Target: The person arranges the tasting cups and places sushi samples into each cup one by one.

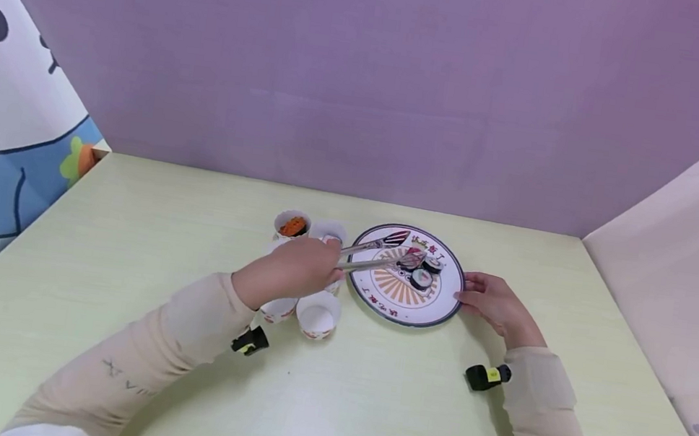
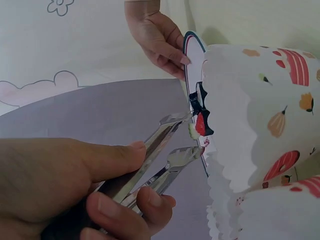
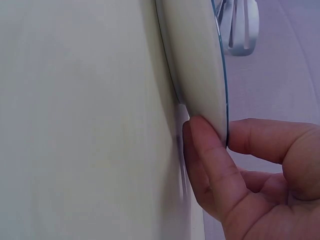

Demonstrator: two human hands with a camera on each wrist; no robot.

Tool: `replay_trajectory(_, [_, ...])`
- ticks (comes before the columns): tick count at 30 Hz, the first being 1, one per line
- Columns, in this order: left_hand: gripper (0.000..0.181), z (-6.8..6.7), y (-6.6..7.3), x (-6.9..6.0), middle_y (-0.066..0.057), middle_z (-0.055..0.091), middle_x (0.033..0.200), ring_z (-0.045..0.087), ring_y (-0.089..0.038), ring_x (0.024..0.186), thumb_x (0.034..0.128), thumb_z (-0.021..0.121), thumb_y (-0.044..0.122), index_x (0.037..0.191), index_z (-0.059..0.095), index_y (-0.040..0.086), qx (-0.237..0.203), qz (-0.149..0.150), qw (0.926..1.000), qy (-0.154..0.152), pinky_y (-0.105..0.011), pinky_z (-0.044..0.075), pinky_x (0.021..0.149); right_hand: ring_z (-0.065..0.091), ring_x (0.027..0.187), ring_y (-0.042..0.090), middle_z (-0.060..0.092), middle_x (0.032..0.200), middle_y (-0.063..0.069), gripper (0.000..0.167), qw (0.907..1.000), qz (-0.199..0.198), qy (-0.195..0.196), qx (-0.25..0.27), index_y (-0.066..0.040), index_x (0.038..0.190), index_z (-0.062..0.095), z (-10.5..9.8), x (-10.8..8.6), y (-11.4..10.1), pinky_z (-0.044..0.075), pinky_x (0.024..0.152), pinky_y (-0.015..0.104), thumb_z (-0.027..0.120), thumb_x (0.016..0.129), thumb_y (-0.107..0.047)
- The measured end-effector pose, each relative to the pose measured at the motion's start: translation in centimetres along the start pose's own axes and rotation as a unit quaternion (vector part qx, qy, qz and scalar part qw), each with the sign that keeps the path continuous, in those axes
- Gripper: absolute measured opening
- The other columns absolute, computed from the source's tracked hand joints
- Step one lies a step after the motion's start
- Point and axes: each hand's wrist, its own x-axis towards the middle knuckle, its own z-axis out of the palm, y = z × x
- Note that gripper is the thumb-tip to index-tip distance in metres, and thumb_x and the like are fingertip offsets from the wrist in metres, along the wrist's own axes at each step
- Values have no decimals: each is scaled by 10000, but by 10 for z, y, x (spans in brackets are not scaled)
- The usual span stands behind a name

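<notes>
Metal tongs [image 1: 377, 263] are gripped in my left hand [image 1: 290, 272], their two arms spread apart. The tong heads reach over a white, blue-rimmed plate [image 1: 373, 294], close to several sushi rolls [image 1: 421, 279] on it. Whether a tong head touches a roll cannot be told. At the plate's right side, my right hand [image 1: 497, 305] pinches the rim. The right wrist view shows the thumb on top and fingers under the plate [image 3: 195, 55]. Beneath the left hand stand several patterned paper cups [image 1: 318, 318], partly hidden by it.
At the back left of the group, one cup holds an orange-topped sushi piece [image 1: 293, 226]. The pale table [image 1: 391, 412] meets a purple wall panel [image 1: 352, 87] behind. Black wrist cameras [image 1: 251, 341] hang at both wrists.
</notes>
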Motion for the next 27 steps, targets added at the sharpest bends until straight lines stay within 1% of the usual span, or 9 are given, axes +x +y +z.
replay_trajectory(5, [331, 3, 2, 6, -43, 555, 759, 469, -162, 608, 979, 506, 308, 1094, 521, -2, 47, 2, 9999, -110, -295, 385, 560, 537, 950, 188, 444, 1220, 218, 570, 10000, -33, 1, -71, 109, 1393, 280, 0, 0, -1, 512, 811, 252, 569, 907, 29])
replay_trajectory(9, [334, 5, 3, 10, -42, 551, 767, 475, -172, 610, 973, 518, 312, 1100, 532, 4, 49, -56, 9998, -198, -296, 391, 558, 535, 951, 187, 446, 1226, 219, 574, 9999, -34, 0, -102, 108, 1395, 282, 0, 1, -1, 512, 807, 248, 571, 906, 28])
replay_trajectory(12, [368, 7, 4, 14, -52, 567, 791, 496, -189, 624, 972, 516, 328, 1140, 525, 0, 93, -104, 9996, -245, -315, 429, 575, 535, 960, 193, 442, 1233, 226, 590, 9999, -37, -22, -129, 111, 1401, 271, -1, 3, -1, 512, 814, 257, 578, 905, 22])
replay_trajectory(13, [384, 8, 4, 15, -57, 577, 804, 505, -193, 633, 972, 516, 333, 1157, 522, -3, 124, -123, 9995, -246, -329, 449, 601, 535, 963, 196, 441, 1236, 223, 590, 9999, -7, -5, -128, 104, 1403, 274, 0, 4, 0, 512, 816, 258, 579, 906, 19])
replay_trajectory(17, [434, 11, 6, 20, -79, 608, 897, 543, -202, 698, 975, 500, 349, 1231, 493, -1, 32, -262, 9991, -337, -351, 478, 657, 534, 965, 195, 433, 1239, 226, 594, 9999, -31, -35, -131, 108, 1405, 262, -1, 5, 1, 510, 824, 264, 575, 908, 20])
replay_trajectory(19, [446, 12, 7, 21, -86, 614, 954, 556, -206, 740, 976, 495, 355, 1258, 479, 9, -38, -319, 9989, -346, -359, 480, 681, 533, 962, 192, 433, 1232, 225, 594, 9998, -75, -59, -153, 113, 1402, 261, -1, 4, 1, 509, 826, 264, 576, 907, 20])
replay_trajectory(20, [443, 13, 6, 22, -88, 615, 968, 562, -212, 755, 975, 495, 357, 1260, 477, 18, -80, -330, 9989, -337, -357, 479, 671, 533, 964, 194, 432, 1229, 227, 595, 9998, -100, -79, -159, 118, 1399, 258, -1, 4, 2, 509, 828, 267, 576, 906, 20])
replay_trajectory(23, [450, 13, 7, 22, -95, 623, 1021, 577, -225, 796, 974, 495, 363, 1281, 470, 35, -66, -297, 9992, -265, -368, 486, 692, 528, 979, 204, 428, 1233, 228, 596, 9997, -105, -73, -203, 116, 1401, 256, -1, 3, 1, 507, 831, 263, 576, 908, 13])
replay_trajectory(27, [434, 12, 7, 21, -91, 626, 992, 587, -238, 802, 974, 499, 357, 1271, 478, 43, -48, -304, 9992, -240, -376, 489, 686, 521, 1008, 221, 426, 1252, 229, 600, 9997, -32, -51, -232, 106, 1409, 253, 0, 4, 0, 505, 836, 261, 575, 914, 2])
